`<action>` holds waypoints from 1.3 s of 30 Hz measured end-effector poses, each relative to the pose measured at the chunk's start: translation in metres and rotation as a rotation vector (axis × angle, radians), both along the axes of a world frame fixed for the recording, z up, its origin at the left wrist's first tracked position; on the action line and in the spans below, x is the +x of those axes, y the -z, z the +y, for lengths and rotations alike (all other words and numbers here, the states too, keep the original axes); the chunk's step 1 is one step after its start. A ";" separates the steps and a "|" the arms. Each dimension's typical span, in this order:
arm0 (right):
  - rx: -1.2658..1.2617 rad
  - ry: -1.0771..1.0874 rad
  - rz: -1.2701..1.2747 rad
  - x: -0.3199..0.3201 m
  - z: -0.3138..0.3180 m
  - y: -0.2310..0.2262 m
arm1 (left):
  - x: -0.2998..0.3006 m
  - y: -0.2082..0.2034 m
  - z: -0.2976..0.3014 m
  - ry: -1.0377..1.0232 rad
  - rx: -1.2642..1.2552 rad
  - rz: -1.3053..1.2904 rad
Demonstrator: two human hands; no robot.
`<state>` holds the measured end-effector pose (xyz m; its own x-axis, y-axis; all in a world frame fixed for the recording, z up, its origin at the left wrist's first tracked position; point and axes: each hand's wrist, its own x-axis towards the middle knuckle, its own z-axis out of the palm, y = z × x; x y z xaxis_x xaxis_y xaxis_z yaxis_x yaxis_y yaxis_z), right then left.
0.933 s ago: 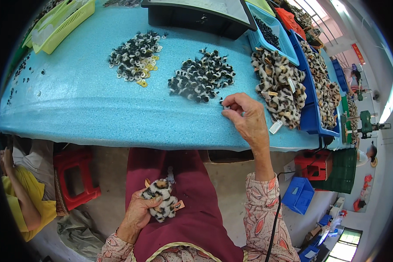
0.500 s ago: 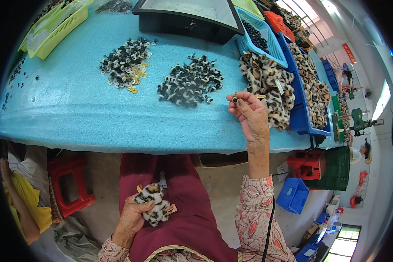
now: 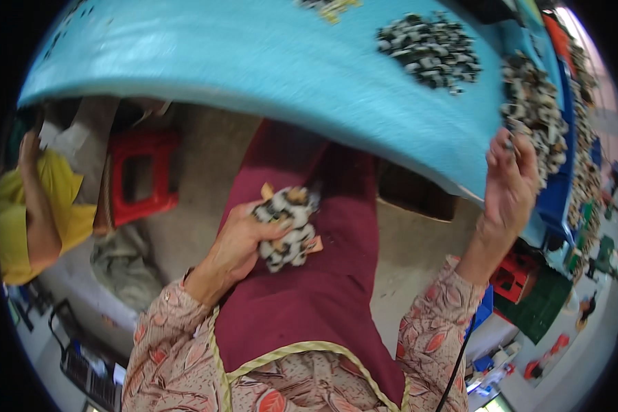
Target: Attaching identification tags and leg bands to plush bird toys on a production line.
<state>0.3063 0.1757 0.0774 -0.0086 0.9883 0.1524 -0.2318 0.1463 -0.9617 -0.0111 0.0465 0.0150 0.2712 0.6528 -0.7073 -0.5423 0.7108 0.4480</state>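
Note:
Over my lap, my left hand (image 3: pixel 235 242) is closed around a small plush animal (image 3: pixel 292 248), furry white with black and tan spots. An orange-tan tag (image 3: pixel 314 244) sticks out at its side. Farther right and higher, by the table's front edge, my right hand (image 3: pixel 509 182) is raised with its fingertips pinched together. A tiny dark round piece, like a toy eye (image 3: pixel 508 143), is between the fingertips, blurred by motion. Just beyond that hand lies a heap of spotted plush pieces (image 3: pixel 534 103).
The blue-covered table (image 3: pixel 268 62) holds a pile of small black-and-white parts (image 3: pixel 432 51). A blue bin (image 3: pixel 556 199) stands at its right. On the left are a red stool (image 3: pixel 120 175) and another person in a yellow top (image 3: pixel 62 206). A maroon apron (image 3: pixel 295 309) covers my lap.
The view has swung downward and tilted. My left hand still holds the plush animal over my lap. My right hand stays raised and pinched near the spotted heap, now more blurred.

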 end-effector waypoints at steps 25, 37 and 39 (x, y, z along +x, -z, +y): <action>-0.365 -0.475 -0.374 -0.120 -0.123 0.078 | 0.011 0.015 -0.020 0.151 0.110 0.335; -0.632 -0.422 -0.358 -0.117 -0.129 0.074 | 0.012 0.012 -0.018 0.344 0.433 0.574; -0.659 -0.464 -0.414 -0.116 -0.129 0.071 | 0.009 0.013 -0.019 0.402 0.452 0.622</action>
<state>0.1899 0.0466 0.0059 -0.3559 0.7579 -0.5467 0.2530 -0.4850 -0.8371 -0.0017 0.0273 0.0023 0.1921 0.8448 -0.4995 0.1490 0.4780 0.8656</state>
